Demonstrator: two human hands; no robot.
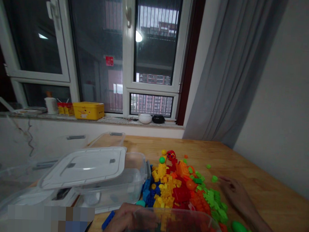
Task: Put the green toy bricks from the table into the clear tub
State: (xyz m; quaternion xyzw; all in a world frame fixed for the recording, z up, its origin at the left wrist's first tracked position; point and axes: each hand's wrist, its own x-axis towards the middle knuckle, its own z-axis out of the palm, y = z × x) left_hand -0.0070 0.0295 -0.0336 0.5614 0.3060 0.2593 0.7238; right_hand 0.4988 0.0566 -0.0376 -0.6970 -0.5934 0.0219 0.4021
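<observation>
A clear plastic box [191,215] stands at the near edge of the view, with colourful blocks showing through it. My left hand [123,218] grips its left side, the fingers partly seen through the plastic. Past the box lies a heap of toy blocks: blue ones [148,192] on the left, yellow ones [165,194], red ones [181,194], orange ones [199,200] and green ones [214,199] on the right. My right hand [231,189] is over the table right of the heap, fingers extended beside a small green block [214,179]; nothing shows in it.
To the left, a lidded clear storage bin [131,193] carries a tilted white lid [92,164]. A blue piece [108,220] lies by my left hand. The wooden table [263,180] reaches toward a grey curtain [216,74]. A yellow box [88,111] sits on the windowsill.
</observation>
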